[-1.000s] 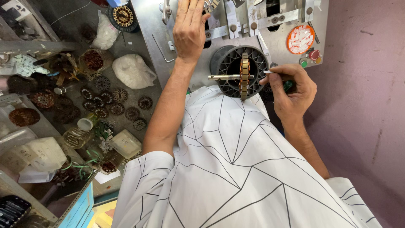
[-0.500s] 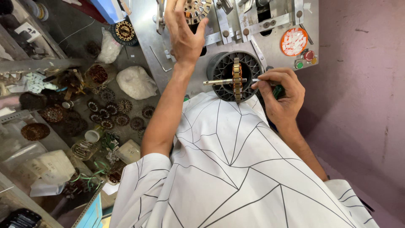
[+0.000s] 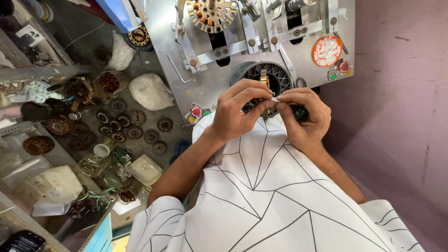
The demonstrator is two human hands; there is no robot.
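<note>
My left hand (image 3: 235,112) and my right hand (image 3: 305,116) meet in front of a round black ribbed housing (image 3: 284,77) on a grey metal machine panel (image 3: 205,79). A brass-coloured wound core (image 3: 264,78) stands in the housing, mostly hidden behind my fingers. The fingertips of both hands pinch a small white slip (image 3: 276,99) at the core. My right hand also holds a green-handled tool (image 3: 301,112). A second wound core (image 3: 212,14) sits at the top of the panel.
Red and green push buttons (image 3: 197,112) sit at the panel's lower left, more buttons (image 3: 344,66) at its right. Several dark stator cores (image 3: 126,126) lie on the floor to the left, beside white bags (image 3: 149,91) and plastic containers (image 3: 144,169). A purple wall (image 3: 401,116) stands at right.
My left hand has come down from the top of the machine panel to the core in the housing, joining my right hand. The horizontal shaft is now hidden behind my fingers.
</note>
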